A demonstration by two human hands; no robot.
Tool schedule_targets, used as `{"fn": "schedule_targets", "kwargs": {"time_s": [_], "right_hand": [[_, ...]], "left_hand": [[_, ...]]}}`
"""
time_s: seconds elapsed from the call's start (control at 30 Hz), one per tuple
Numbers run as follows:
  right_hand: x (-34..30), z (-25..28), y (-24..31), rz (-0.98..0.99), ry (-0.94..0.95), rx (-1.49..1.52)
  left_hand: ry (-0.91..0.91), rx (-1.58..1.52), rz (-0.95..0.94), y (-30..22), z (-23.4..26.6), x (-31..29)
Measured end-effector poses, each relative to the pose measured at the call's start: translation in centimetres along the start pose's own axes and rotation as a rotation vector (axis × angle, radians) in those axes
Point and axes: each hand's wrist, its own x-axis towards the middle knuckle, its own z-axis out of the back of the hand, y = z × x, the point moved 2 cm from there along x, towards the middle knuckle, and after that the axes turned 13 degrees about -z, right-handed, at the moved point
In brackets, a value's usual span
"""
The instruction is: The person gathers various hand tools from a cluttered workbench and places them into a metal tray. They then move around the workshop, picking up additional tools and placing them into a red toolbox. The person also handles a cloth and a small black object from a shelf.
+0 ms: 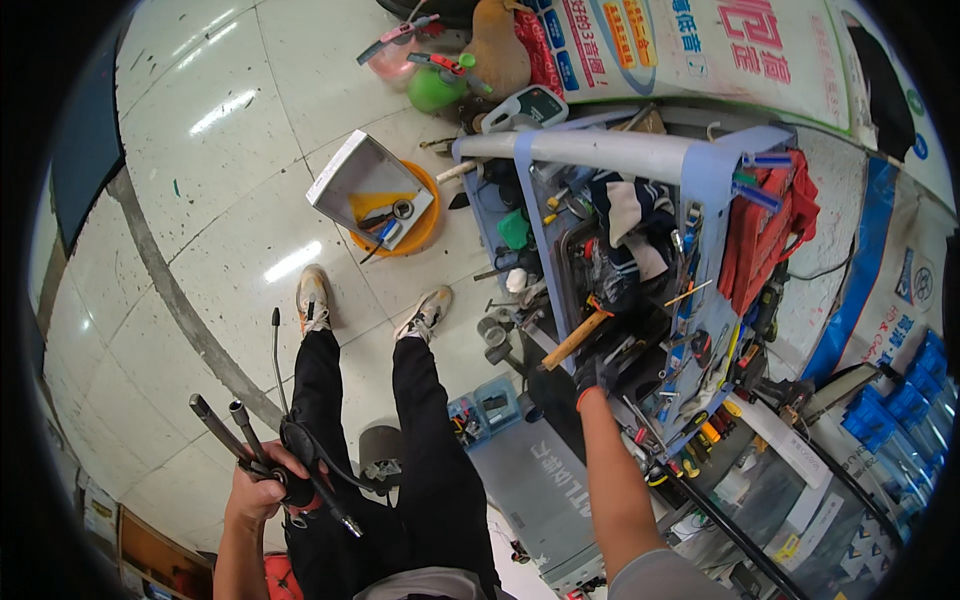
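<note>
My left hand (268,482) is closed round a bundle of tools: a metal tube-like bar (215,424), a socket extension bar (244,424) and a thin black flexible rod (276,350) that curves upward. A dark shaft with a metal tip (346,520) sticks out below that hand. My right hand (592,378), in a dark glove with an orange cuff, reaches into the blue-grey tool cart (700,170). Its fingers are lost among the dark tools there. Just above it lies a hammer with a wooden handle (575,340), beside a dark striped cloth (635,235).
Screwdrivers (700,440) and pliers fill the cart's near edge. A grey case (530,490) and a blue parts box (485,410) sit left of my right arm. Ahead on the floor, a white box (350,175) rests in an orange basin (432,215). A red cloth bag (775,235) hangs off the cart.
</note>
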Motion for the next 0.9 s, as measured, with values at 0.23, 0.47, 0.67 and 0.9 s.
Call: {"fn": "schedule_targets", "kwargs": {"time_s": [0.23,0.47,0.67,0.9], "right_hand": [[4.7,-2.8,-1.4,0.133,0.057,-0.114],[-2.9,-5.2,-9.0,0.339,0.177,-0.282],[-6.1,-14.2,-8.1,0.114,0.542,-0.452],[-0.9,-29.6,-4.6,-0.706,0.628,0.272]], "left_hand": [[-0.031,0.059,0.038,0.7,-1.7,-0.4],[-0.002,0.053,0.034,1.1,-2.8,0.6],[0.042,-0.047,0.032,2.1,-1.5,1.9],[0.019,-0.193,-0.128,6.2,2.2,4.2]]}}
